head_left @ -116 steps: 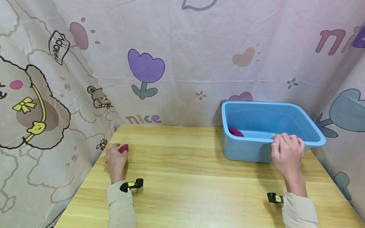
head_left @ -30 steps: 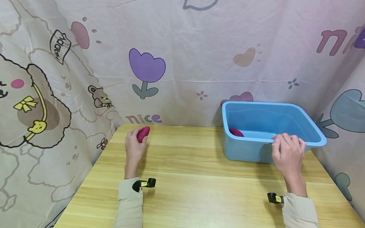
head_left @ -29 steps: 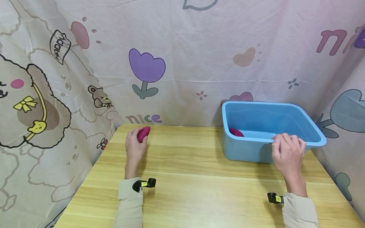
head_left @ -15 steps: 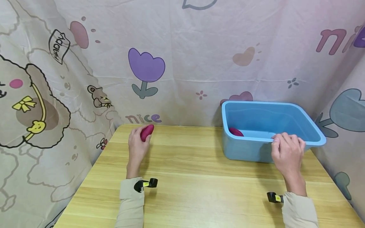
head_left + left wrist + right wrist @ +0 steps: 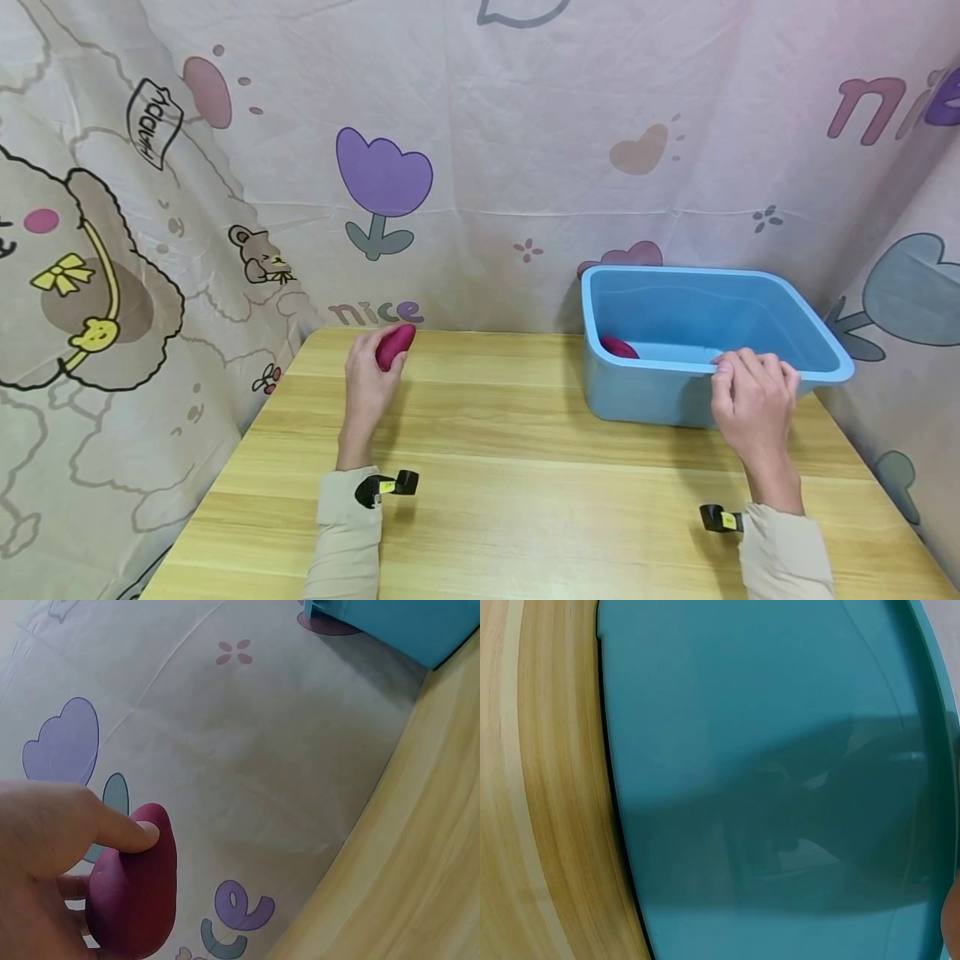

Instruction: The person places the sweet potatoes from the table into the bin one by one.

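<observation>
My left hand [image 5: 372,372] holds a smooth dark-red, teardrop-shaped object [image 5: 397,347], like a mango or sweet potato, near the back left of the table. In the left wrist view the thumb presses on the upper part of this dark-red object [image 5: 139,892], and the other fingers are mostly hidden behind it. At the right, my right hand [image 5: 757,408] grips the front rim of a blue plastic tub [image 5: 652,392], fingers curled over the edge. Inside the tub, by its left wall, lies a similar dark-red object [image 5: 619,347]. The right wrist view is filled mostly by the tub's outer wall [image 5: 757,697].
The tub stands at the back right of a light wooden table [image 5: 510,500]. Behind the table hangs a printed cloth [image 5: 495,150], which also covers both sides. A small black camera [image 5: 390,486] sits on the left cuff, another camera [image 5: 720,518] on the right.
From the table's left edge, my left hand has moved right and farther back with the dark-red object, still drifting right over the last second. The right hand and tub stay put.
</observation>
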{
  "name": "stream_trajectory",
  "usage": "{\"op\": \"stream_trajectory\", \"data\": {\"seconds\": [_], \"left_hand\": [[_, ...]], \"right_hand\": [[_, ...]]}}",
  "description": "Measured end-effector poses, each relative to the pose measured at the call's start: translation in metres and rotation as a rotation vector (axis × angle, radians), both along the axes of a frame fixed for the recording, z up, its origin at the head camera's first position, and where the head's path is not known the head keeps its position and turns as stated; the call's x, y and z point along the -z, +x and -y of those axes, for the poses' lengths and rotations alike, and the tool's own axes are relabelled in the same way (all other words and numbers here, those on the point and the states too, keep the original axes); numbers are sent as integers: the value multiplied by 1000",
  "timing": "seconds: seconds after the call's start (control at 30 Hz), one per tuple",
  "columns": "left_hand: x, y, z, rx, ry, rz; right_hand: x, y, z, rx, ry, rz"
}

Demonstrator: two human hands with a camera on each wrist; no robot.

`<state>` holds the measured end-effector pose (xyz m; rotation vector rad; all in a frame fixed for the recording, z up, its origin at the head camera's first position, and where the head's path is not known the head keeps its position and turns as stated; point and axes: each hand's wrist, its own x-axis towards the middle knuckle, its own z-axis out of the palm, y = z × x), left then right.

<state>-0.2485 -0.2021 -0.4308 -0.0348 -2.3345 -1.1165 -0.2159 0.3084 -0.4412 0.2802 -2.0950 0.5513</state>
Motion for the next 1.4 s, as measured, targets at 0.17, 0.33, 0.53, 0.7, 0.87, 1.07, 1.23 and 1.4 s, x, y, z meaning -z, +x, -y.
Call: {"op": "stream_trajectory", "data": {"seconds": [0.17,0.33,0.53,0.7,0.87,1.07,1.23,1.4], "left_hand": [[-1,-1,-6,27,0,-28],[-1,-1,-12,57,4,-55],[0,-1,-19,82,11,-65],[0,-2,-26,111,10,-102],[2,-1,-32,146,6,-108],[2,0,-38,171,-3,-112],[1,1,-42,182,8,-125],[1,0,-50,212,7,-130]], "right_hand": [[0,0,0,-4,0,15],[0,-1,-1,-5,3,14],[1,-2,-2,-3,7,12],[2,-1,-4,1,5,15],[4,1,-4,4,4,29],[4,2,-4,3,2,25],[3,0,-3,-5,3,20],[2,-1,-2,-6,1,15]]}}
